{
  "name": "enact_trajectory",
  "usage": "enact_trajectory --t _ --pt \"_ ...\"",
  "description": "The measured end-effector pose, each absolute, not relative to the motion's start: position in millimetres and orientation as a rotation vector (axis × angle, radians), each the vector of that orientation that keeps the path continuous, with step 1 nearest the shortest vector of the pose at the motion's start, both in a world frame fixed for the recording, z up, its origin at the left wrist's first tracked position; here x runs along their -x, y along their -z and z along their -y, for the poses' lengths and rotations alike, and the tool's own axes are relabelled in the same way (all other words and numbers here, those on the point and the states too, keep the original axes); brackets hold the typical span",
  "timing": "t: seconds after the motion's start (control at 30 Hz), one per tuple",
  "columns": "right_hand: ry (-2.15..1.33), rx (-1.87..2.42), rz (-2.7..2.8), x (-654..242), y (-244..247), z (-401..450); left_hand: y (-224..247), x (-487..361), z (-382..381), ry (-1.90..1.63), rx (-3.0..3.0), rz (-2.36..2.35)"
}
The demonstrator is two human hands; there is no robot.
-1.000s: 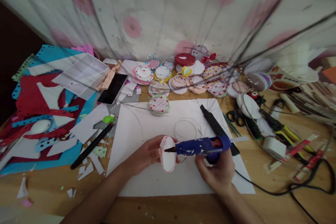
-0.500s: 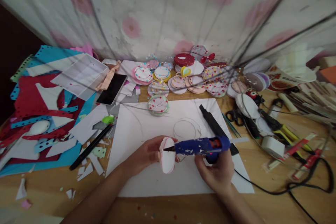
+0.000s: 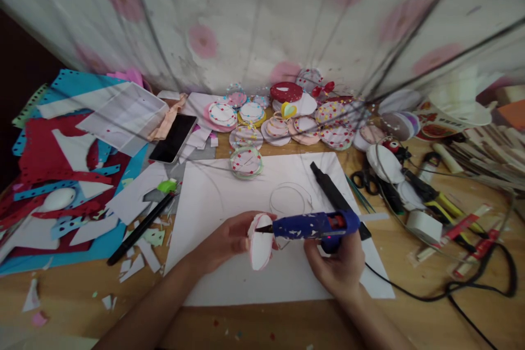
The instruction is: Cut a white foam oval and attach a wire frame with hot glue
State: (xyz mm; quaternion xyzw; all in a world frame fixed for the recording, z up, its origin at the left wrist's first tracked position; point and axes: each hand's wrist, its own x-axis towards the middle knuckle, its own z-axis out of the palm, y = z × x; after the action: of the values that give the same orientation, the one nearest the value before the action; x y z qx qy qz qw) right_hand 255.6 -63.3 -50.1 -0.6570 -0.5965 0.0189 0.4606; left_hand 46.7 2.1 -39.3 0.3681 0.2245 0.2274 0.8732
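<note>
In my left hand [image 3: 223, 240] is a white oval disc [image 3: 261, 251] with a pinkish edge, tilted up so its flat face shows; the fingers grip it from behind and the left. My right hand [image 3: 340, 268] is wrapped round the handle of a blue glue gun [image 3: 305, 226] speckled with white. The gun points left, and its dark nozzle is at the upper part of the disc's face. A clear-white glue stick [image 3: 375, 216] sticks out of the gun's rear. Beneath both hands lies a large white sheet [image 3: 229, 290], with a thin wire loop [image 3: 290, 197] on it.
Several decorated round pieces [image 3: 246, 161] stand along the back. Felt and paper scraps [image 3: 53, 158], a white tray [image 3: 127, 115], a phone [image 3: 174, 138] and a black pen [image 3: 141, 228] lie left. Scissors [image 3: 365, 181], yellow-handled pliers [image 3: 447, 208] and a black cable [image 3: 426, 301] are right.
The nozzle has shifted slightly up the disc's face, and the disc has turned a little. Both hands keep their hold. The whole view has moved very slightly.
</note>
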Motion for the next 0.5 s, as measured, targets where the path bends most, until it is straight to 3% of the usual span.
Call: enact_trajectory --t 0.5 --pt "-0.004 1.622 1.452 -255.4 54.9 64.3 39.9 -43.8 -2.1 -0.507 -0.795 -0.464"
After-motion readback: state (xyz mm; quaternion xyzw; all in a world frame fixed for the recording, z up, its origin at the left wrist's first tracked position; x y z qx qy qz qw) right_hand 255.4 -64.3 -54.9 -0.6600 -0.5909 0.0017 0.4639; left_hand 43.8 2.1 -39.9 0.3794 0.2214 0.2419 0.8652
